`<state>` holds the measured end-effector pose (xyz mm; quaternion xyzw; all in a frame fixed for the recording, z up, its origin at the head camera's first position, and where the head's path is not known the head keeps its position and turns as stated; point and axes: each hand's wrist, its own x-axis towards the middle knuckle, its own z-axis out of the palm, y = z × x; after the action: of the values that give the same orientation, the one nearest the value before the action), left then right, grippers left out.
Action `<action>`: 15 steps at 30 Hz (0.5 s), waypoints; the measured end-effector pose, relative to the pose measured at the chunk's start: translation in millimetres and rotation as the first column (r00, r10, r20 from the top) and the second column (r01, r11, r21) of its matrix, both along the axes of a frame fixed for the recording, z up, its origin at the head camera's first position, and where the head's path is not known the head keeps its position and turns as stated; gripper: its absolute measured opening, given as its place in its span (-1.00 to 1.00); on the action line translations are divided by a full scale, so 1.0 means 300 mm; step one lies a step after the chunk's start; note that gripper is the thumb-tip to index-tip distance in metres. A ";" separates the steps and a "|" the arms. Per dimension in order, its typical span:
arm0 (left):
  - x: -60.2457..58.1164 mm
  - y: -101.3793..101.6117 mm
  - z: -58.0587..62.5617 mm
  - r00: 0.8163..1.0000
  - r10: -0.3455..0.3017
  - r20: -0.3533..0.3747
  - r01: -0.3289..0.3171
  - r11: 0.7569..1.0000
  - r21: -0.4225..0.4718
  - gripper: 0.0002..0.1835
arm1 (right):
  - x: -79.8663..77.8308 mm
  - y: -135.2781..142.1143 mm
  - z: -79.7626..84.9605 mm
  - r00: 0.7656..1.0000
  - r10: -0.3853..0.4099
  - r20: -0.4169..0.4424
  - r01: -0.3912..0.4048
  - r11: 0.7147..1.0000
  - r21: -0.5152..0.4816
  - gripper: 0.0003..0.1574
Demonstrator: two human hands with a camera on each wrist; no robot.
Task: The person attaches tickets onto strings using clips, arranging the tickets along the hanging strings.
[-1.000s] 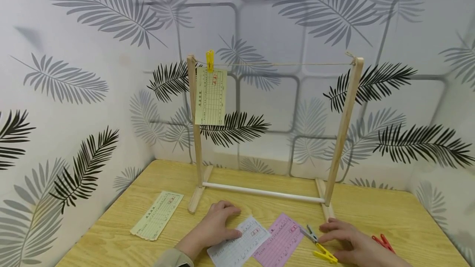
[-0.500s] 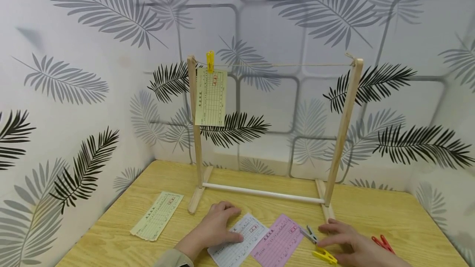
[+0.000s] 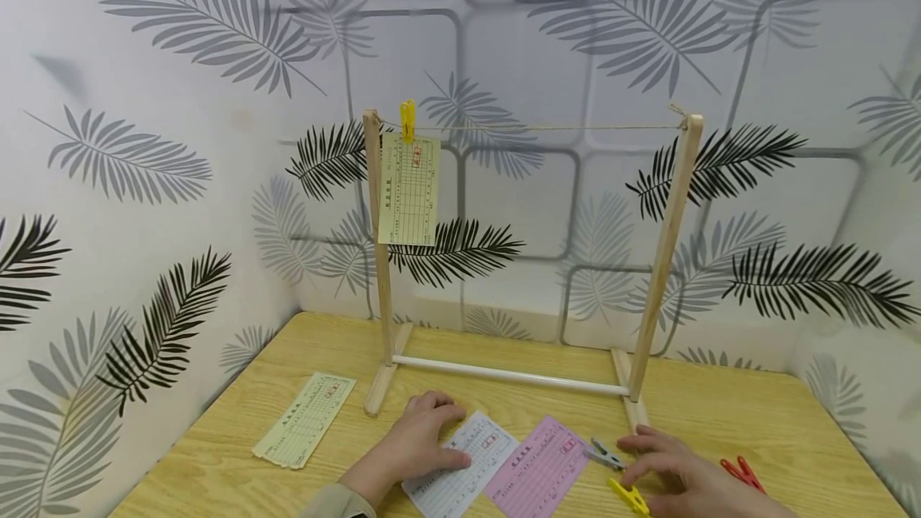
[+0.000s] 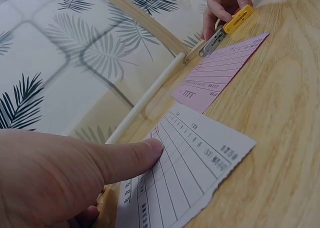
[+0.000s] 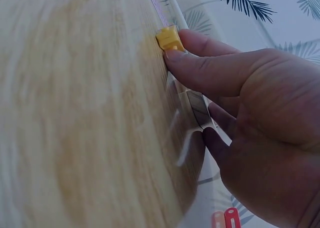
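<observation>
My left hand lies over a white printed slip, its thumb resting on the paper, as the left wrist view also shows. Right of it lies a pink slip on the table. My right hand pinches a yellow clothespin between thumb and index finger, low over the tabletop. A grey clothespin lies beside the yellow one, close to the pink slip's corner. Beyond the right hand is a red clothespin.
A wooden frame with a string across its top stands behind the hands. A yellow-green slip hangs there from another yellow clothespin. Pale green slips lie at the left of the table.
The white slip has slid slightly left under my left thumb. The grey and yellow clothespins have turned and shifted a little at my right fingers. Both hands stay almost in place.
</observation>
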<state>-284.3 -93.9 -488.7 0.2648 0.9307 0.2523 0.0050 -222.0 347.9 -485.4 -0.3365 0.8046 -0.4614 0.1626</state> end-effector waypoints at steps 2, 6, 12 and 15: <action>0.001 0.000 -0.001 1.000 0.000 -0.001 0.000 1.000 -0.001 -0.31 | 0.000 -0.001 0.001 0.999 -0.035 -0.001 0.035 0.999 0.034 -0.67; 0.003 0.000 -0.003 1.000 -0.001 -0.001 0.001 1.000 0.002 -0.37 | -0.004 -0.012 0.004 0.994 -0.105 0.010 0.104 0.990 0.099 -0.75; 0.003 -0.002 0.001 1.000 -0.012 0.008 0.012 1.000 0.019 -0.41 | -0.005 -0.026 0.006 0.983 -0.172 0.058 0.164 0.979 0.119 -0.79; 0.003 -0.003 0.004 1.000 -0.014 0.014 0.014 0.999 0.029 -0.44 | -0.005 -0.025 0.004 0.984 -0.173 0.048 0.168 0.980 0.103 -0.77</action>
<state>-283.4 -94.9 -487.6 0.2695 0.9250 0.2678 0.0097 -223.5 340.4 -484.1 -0.2446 0.8474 -0.4426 0.1618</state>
